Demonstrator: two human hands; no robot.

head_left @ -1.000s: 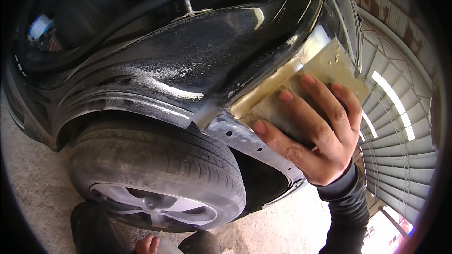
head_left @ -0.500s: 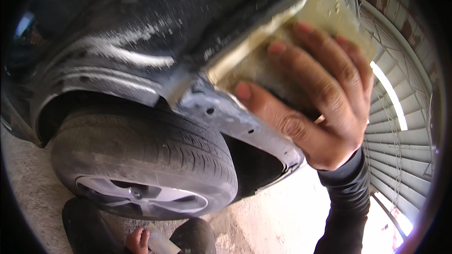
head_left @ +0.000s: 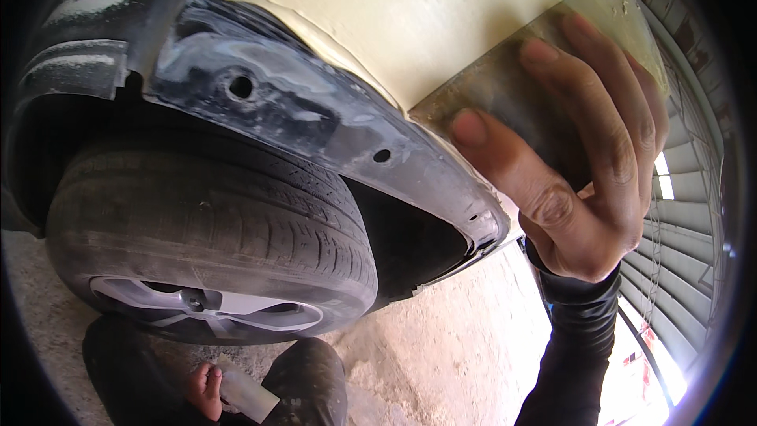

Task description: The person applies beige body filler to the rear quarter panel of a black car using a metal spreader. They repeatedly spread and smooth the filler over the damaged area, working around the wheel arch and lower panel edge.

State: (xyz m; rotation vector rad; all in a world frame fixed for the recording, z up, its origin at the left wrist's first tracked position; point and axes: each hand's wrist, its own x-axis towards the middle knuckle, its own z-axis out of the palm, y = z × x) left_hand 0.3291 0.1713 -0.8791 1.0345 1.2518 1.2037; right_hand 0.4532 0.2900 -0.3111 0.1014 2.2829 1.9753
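At 2 o'clock, the right hand (head_left: 591, 205) grips a flat spreader (head_left: 512, 95), fingers splayed across its face; its long edge meets cream paste (head_left: 418, 12) at 12 o'clock on the car body. Down at 7 o'clock, the left hand (head_left: 206, 391) pinches a pale plate (head_left: 251, 397), though it is too small to make out each finger. A grey metal flange (head_left: 355, 138) with holes crosses the centre, below the paste; the tyre (head_left: 213, 205) sits at 9 o'clock.
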